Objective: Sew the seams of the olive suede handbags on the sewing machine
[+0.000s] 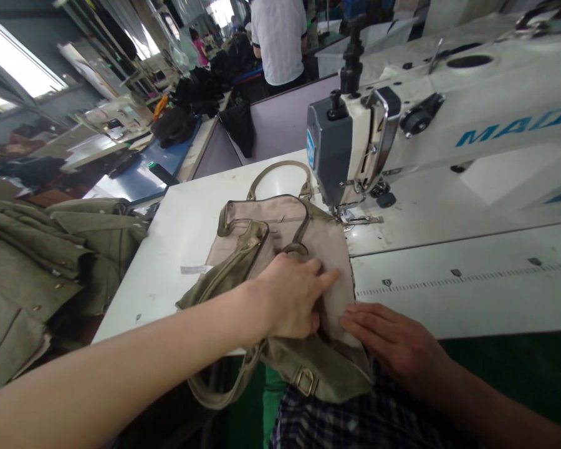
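Handles point(280, 164) and buckle point(305, 381) are already attached to the bag point(331, 246), laid on the worktop point(182, 218) beside the sewing machine point(330, 153); its right edge seems unfinished; it is touched by left hand point(290, 296) and right hand point(397, 340), set apart, grip unclear.

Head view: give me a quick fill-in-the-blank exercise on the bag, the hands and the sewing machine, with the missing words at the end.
1. The left hand rests on the bag, its forearm coming in from the picture's lower ____ corner.
2. The right hand touches the bag along its ____ edge as pictured.
3. The metal buckle shows nearest to the picture's ____ edge.
4. The large lettering on the sewing machine is coloured ____.

Missing words: left; right; bottom; blue.
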Tool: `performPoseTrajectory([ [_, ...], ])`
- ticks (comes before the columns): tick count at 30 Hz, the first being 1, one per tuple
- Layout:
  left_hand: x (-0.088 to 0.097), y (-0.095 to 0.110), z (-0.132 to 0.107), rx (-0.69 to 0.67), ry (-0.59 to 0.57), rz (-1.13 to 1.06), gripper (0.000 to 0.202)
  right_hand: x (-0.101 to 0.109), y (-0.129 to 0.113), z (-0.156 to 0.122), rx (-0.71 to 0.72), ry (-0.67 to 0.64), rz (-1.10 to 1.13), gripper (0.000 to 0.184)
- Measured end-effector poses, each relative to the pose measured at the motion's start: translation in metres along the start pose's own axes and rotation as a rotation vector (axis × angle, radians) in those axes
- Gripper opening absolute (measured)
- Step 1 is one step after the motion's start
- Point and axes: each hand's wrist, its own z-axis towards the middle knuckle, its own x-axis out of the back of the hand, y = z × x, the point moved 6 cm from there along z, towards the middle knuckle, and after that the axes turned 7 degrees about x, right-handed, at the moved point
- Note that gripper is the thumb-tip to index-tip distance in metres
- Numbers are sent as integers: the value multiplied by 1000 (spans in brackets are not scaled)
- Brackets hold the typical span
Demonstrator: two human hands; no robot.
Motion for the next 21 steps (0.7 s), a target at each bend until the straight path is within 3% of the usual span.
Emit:
performPoseTrajectory([
  [2, -2, -10, 12, -19, 15, 38, 67, 0, 0, -3, -12, 1, -13, 35],
  [7, -20, -11, 13, -209, 238, -6, 58, 3, -2, -9, 4, 27, -21, 33],
  [11, -32, -13, 8, -201, 223, -97, 56, 1, 1, -14, -3, 47, 29, 32],
  [17, -30, -14, 10, -215, 236, -128, 56, 3, -3, -11, -5, 46, 38, 33],
  [21, -30, -12, 11, -219, 221, -134, 56, 5, -8, -3, -74, -117, 43, 40],
])
